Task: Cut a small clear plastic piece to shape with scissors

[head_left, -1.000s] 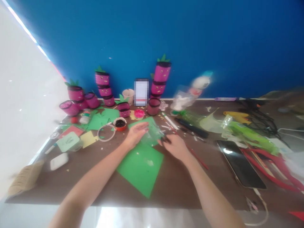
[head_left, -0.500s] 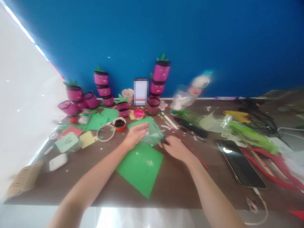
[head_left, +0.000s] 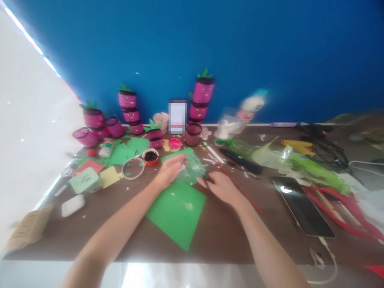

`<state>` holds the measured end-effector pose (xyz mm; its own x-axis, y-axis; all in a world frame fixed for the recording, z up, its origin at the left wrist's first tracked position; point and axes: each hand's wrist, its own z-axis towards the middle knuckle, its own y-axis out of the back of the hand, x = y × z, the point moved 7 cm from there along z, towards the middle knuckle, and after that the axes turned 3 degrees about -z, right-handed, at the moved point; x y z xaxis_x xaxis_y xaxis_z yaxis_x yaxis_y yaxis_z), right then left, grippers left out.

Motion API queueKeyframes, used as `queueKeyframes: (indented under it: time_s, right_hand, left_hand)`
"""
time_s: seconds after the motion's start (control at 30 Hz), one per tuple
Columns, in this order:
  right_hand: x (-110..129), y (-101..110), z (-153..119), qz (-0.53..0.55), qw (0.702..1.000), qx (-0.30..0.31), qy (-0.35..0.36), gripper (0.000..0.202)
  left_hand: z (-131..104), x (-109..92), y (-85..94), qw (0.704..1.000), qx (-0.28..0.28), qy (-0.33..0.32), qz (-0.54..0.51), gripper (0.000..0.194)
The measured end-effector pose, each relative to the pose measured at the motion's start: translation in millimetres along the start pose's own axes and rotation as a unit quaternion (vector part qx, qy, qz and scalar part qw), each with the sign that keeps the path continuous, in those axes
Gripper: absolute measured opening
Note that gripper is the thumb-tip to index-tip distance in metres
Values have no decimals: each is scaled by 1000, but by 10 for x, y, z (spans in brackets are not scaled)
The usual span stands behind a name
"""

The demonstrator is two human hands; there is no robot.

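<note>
My left hand (head_left: 171, 171) is closed on a piece of clear plastic (head_left: 192, 172), its fingers bent over the plastic's left side. In my right hand (head_left: 221, 185) are scissors (head_left: 207, 178) with dark handles, held at the right edge of the plastic. Their blades are blurred and hard to make out against it. A sheet of green paper (head_left: 177, 212) lies flat under and in front of the plastic, and more green paper shows behind it.
Behind my hands stand a pink paint lid (head_left: 175, 144), a cup of black paint (head_left: 151, 157) and several purple faced cups (head_left: 131, 116). A tape ring (head_left: 133, 168) lies left. To the right are a red stick (head_left: 246, 194), a black phone (head_left: 303, 206) on a cable and a red pouch (head_left: 327, 210).
The scissor blades, visible across the plastic before, are harder to see now. Both hands stay in nearly the same place, with the plastic slightly shifted.
</note>
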<state>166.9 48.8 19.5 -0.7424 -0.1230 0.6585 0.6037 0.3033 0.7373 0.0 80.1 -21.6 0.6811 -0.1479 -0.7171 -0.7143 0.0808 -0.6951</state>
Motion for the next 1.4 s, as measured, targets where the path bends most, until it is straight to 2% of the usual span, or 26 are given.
queueKeyframes:
  time_s: [0.4, 0.6, 0.87, 1.1, 1.3, 1.4]
  right_hand:
    - [78, -60, -74, 45, 994, 97, 5, 46]
    - [81, -69, -79, 83, 992, 93, -2, 42]
    - [33, -123, -61, 65, 991, 115, -3, 44]
    - [10, -119, -35, 54, 994, 99, -3, 48]
    - [0, -8, 16, 87, 996, 14, 14, 46]
    - [19, -20, -4, 89, 995, 30, 28, 45]
  left_hand:
    - [-3, 11, -14, 1000, 12, 12, 1, 49]
    - [14, 27, 28, 1000, 11, 15, -9, 49]
    - [13, -4, -17, 1000, 14, 22, -15, 52]
    - [0, 14, -58, 997, 21, 62, -38, 50]
    - [1, 31, -38, 995, 17, 66, -66, 45]
    - [3, 30, -54, 995, 22, 66, -65, 46]
